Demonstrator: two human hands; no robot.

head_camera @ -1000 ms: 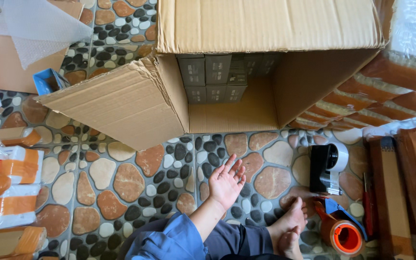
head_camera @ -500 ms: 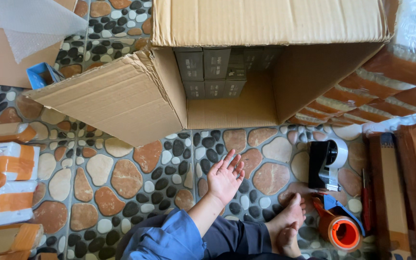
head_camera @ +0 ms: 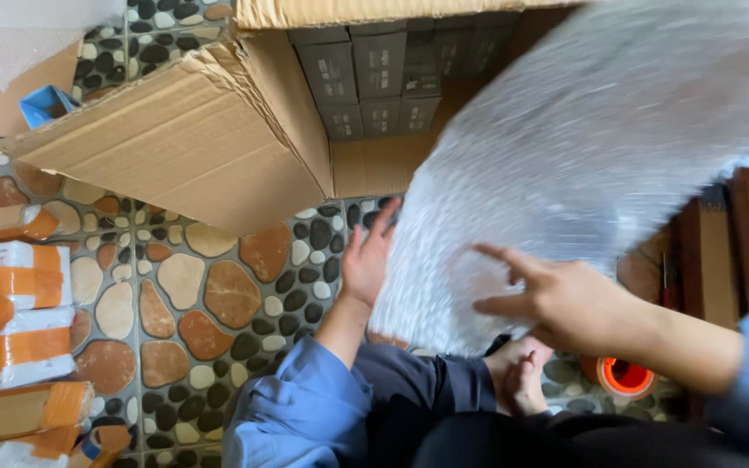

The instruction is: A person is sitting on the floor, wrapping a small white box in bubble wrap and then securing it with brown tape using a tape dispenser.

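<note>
Bubble wrap blurred, hiding tape, box

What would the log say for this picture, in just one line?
right hand: gripping bubble wrap | left hand: touching its edge | cardboard box: open

A home packing spot: cardboard box, taped parcels, pebble-tiled floor.

Left of the open cardboard box, pebble floor lies free; a bubble wrap sheet blocks its right side; taped parcels crowd the far left.
</note>
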